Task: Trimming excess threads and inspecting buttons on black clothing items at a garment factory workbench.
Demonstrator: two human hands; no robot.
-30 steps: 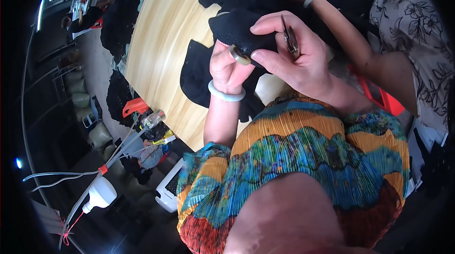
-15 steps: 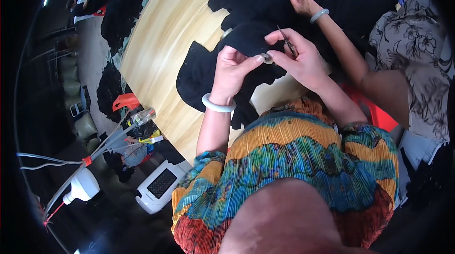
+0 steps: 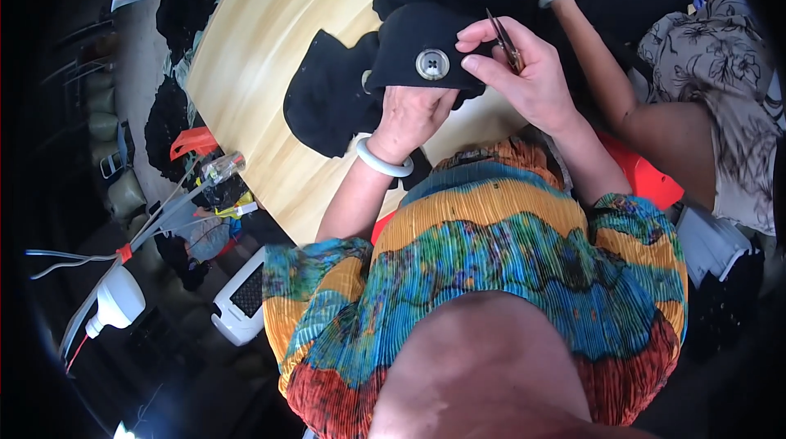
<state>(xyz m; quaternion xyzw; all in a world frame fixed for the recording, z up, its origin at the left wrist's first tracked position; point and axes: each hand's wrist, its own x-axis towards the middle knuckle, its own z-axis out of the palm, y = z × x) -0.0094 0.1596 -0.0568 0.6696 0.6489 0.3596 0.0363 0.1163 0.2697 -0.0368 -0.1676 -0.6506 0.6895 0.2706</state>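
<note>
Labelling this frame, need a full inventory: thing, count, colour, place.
black garment: one, black, folded over left hand.
button: one, silver-grey, four-holed, on that garment.
thread snips: one, dark metal, in right hand.
black fabric: a pile, black, on the table.
table: one, pale wood, round-edged.
bangle: one, white, left wrist.
co-worker's arm: one, pale bracelet, upper right.
basket: one, white, on the floor.
left hand: under the garment.
right hand: fingers pinching garment edge, holding snips.
</note>
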